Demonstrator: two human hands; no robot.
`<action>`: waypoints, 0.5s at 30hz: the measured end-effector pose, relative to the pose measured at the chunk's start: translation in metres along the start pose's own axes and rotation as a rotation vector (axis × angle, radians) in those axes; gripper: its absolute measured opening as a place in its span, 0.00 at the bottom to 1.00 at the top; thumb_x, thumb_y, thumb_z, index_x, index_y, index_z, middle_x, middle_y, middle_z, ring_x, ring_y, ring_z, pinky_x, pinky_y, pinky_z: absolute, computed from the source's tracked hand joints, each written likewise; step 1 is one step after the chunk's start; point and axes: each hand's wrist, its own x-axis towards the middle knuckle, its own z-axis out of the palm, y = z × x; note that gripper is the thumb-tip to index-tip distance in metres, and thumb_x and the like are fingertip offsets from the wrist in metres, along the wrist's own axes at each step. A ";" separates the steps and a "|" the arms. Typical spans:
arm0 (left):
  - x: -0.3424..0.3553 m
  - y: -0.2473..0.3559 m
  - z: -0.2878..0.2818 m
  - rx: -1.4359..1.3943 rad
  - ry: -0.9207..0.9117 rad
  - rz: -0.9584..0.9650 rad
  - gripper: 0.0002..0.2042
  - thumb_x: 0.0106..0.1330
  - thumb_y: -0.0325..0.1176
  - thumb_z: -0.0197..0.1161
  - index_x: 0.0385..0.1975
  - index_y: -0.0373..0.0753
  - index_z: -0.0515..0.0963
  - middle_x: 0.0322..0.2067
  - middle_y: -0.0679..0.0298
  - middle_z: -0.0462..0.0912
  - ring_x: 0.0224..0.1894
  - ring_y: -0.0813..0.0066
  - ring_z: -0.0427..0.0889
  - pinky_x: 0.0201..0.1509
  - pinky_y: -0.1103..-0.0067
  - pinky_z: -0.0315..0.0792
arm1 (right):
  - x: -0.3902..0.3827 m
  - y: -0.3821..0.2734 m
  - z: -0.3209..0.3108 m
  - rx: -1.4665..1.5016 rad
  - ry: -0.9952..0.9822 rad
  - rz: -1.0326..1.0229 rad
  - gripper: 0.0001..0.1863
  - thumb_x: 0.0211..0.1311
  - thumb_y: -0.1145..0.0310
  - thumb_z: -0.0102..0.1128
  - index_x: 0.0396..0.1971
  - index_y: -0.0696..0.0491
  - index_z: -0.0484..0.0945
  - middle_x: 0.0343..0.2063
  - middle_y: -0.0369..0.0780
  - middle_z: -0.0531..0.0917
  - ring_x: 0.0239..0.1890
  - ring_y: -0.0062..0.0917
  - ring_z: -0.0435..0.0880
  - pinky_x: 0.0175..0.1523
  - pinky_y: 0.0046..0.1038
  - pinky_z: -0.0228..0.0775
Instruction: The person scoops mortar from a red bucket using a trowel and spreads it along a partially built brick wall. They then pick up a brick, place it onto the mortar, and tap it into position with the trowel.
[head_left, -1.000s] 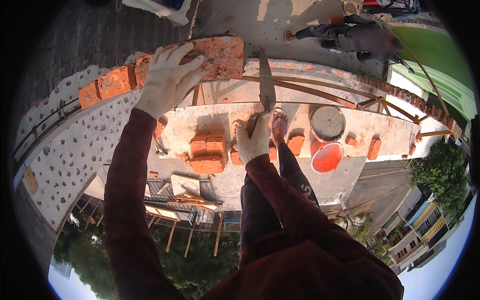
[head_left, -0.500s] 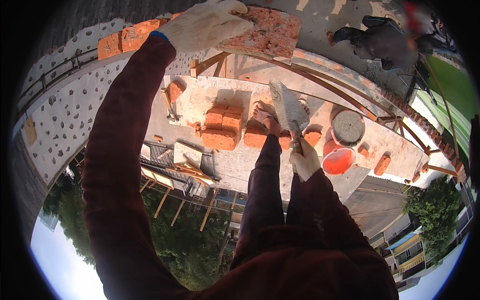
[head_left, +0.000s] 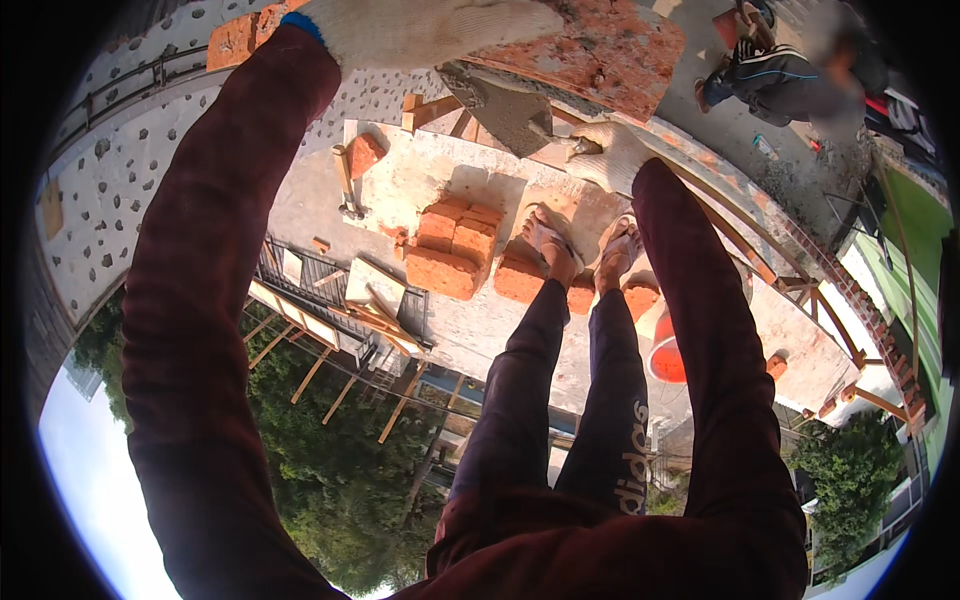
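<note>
My left hand (head_left: 430,32), in a pale knitted glove with a blue cuff, lies over the left end of a rough red brick (head_left: 610,55) at the top, holding it; its fingertips are partly hidden. My right hand (head_left: 608,155), gloved too, is closed around the handle of a trowel (head_left: 505,112). The trowel's blade, smeared with grey mortar, is just below the near edge of the brick. I cannot tell whether the two touch.
Red bricks (head_left: 445,272) are stacked on the platform left of my feet, near a hammer (head_left: 346,185). An orange-red bucket (head_left: 667,360) stands partly behind my right forearm. Wooden braces (head_left: 735,240) run along the wall. Another person (head_left: 780,85) is at the upper right.
My right hand has lifted the trowel from near my feet up to the brick. The brick and my left hand appear higher and further right. The other person has shifted position.
</note>
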 end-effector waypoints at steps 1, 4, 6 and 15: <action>-0.006 0.002 0.000 -0.003 -0.006 -0.010 0.16 0.73 0.33 0.54 0.57 0.42 0.80 0.61 0.47 0.75 0.55 0.49 0.77 0.59 0.64 0.74 | -0.005 -0.008 -0.004 -0.065 -0.003 0.039 0.21 0.56 0.66 0.71 0.49 0.58 0.83 0.35 0.39 0.88 0.37 0.22 0.84 0.46 0.24 0.75; 0.000 0.004 0.006 -0.015 0.017 -0.026 0.16 0.73 0.35 0.53 0.57 0.42 0.81 0.62 0.47 0.75 0.56 0.48 0.77 0.60 0.64 0.74 | -0.034 0.003 -0.024 -0.056 0.025 0.085 0.17 0.52 0.64 0.68 0.41 0.57 0.83 0.28 0.40 0.81 0.32 0.28 0.79 0.39 0.30 0.70; 0.001 0.007 0.006 -0.011 0.021 -0.044 0.17 0.74 0.36 0.53 0.56 0.42 0.81 0.63 0.46 0.74 0.56 0.47 0.77 0.61 0.64 0.74 | -0.049 0.008 -0.034 -0.066 0.088 -0.050 0.16 0.48 0.64 0.67 0.36 0.56 0.82 0.25 0.41 0.77 0.29 0.30 0.77 0.37 0.32 0.68; 0.002 0.012 0.017 -0.075 0.081 -0.153 0.15 0.73 0.41 0.54 0.49 0.45 0.85 0.62 0.55 0.76 0.57 0.51 0.77 0.62 0.64 0.73 | -0.146 -0.030 -0.088 -0.393 0.174 0.124 0.12 0.53 0.63 0.64 0.35 0.53 0.80 0.26 0.45 0.80 0.30 0.43 0.81 0.37 0.38 0.73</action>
